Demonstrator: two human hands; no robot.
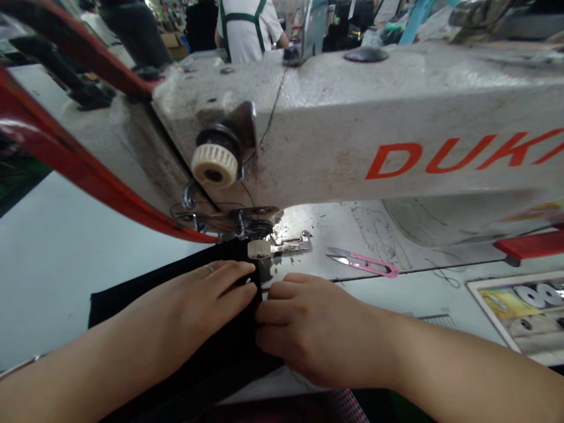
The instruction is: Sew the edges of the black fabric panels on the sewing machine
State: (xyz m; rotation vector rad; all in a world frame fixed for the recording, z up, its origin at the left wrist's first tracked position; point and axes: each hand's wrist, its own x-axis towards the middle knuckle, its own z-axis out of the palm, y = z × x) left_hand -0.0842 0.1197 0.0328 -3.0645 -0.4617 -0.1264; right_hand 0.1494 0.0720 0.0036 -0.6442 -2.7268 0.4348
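Observation:
A piece of black fabric (145,291) lies on the sewing table, its edge under the presser foot (259,249) of a worn white sewing machine (352,129) with red lettering. My left hand (198,299) rests flat on the fabric, fingers stretched out toward the needle, a ring on one finger. My right hand (308,329) sits just right of it with fingers curled, pinching the fabric's right edge. Both hands are close in front of the presser foot.
Pink-handled thread snips (363,262) lie on the table right of the needle. A printed tray or box (520,311) sits at the far right. A red frame bar (70,158) crosses the left side. A person in a white shirt (247,26) stands in the background.

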